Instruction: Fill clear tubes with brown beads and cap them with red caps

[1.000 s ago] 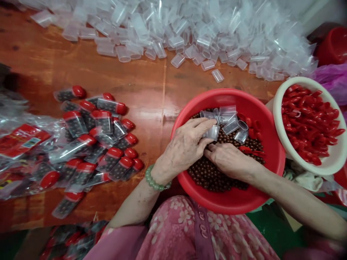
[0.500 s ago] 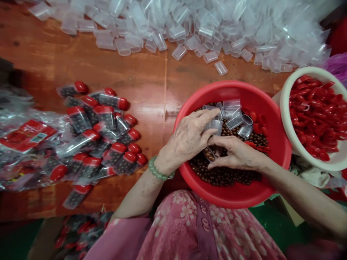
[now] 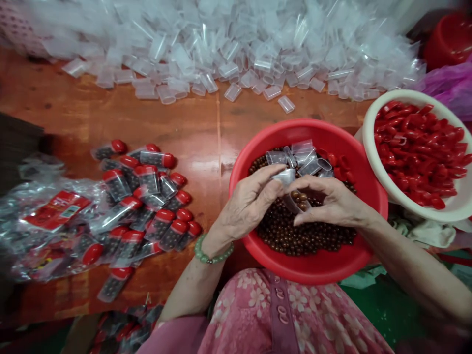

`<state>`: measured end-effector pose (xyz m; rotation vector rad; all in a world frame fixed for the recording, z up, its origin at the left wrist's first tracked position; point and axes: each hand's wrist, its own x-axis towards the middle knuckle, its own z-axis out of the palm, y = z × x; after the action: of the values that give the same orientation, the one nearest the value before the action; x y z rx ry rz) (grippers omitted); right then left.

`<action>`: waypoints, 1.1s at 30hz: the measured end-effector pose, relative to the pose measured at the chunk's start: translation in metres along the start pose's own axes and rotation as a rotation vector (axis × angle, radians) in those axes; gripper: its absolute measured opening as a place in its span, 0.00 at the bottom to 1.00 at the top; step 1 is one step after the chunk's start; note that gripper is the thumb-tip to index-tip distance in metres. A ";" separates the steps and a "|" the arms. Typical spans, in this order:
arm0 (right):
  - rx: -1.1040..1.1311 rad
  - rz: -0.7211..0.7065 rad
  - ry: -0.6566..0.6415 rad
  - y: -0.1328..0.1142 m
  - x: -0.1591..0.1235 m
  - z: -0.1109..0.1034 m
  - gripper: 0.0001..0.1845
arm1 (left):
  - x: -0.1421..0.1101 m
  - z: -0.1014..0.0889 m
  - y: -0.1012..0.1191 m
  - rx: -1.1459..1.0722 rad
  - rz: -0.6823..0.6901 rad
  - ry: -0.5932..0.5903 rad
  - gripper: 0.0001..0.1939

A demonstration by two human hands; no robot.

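My left hand grips a clear plastic tube between its fingertips, above a wide red basin. My right hand curls over a second clear tube holding brown beads, close to the left fingertips. Both hands hover over the loose brown beads in the basin. Several empty clear tubes and a few red caps lie on the beads at the far side. My fingers hide part of the bead-holding tube.
A cream bowl of red caps stands at the right. Beyond the basin, a heap of clear tubes covers the far side of the wooden table. Capped, bead-filled tubes and plastic bags lie to the left.
My right hand has moved up and inward with the bead-holding tube, bringing it closer to my left hand. The whole view has shifted slightly.
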<state>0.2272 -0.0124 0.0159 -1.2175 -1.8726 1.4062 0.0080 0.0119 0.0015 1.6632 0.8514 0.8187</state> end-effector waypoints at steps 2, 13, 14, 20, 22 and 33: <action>0.010 -0.016 0.007 0.001 0.000 -0.002 0.26 | -0.007 0.003 0.001 -0.064 -0.026 -0.065 0.25; 0.028 -0.083 0.002 0.010 0.000 0.000 0.25 | -0.010 0.006 -0.003 -0.137 -0.014 -0.095 0.22; 0.033 -0.080 -0.011 0.009 0.000 -0.001 0.25 | -0.010 0.005 -0.003 -0.157 -0.008 -0.112 0.23; 0.189 -0.052 -0.080 0.002 -0.002 -0.002 0.20 | -0.009 0.008 0.000 -0.168 0.060 -0.215 0.28; 0.225 -0.031 -0.096 0.002 -0.003 -0.002 0.16 | -0.008 0.012 0.000 -0.114 0.074 -0.224 0.26; -0.057 0.033 0.224 0.001 -0.018 -0.025 0.17 | -0.019 0.014 0.010 -0.148 -0.106 0.069 0.13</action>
<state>0.2561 -0.0153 0.0262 -1.3785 -1.7554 1.1853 0.0115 -0.0133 0.0060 1.4553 0.8974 0.8489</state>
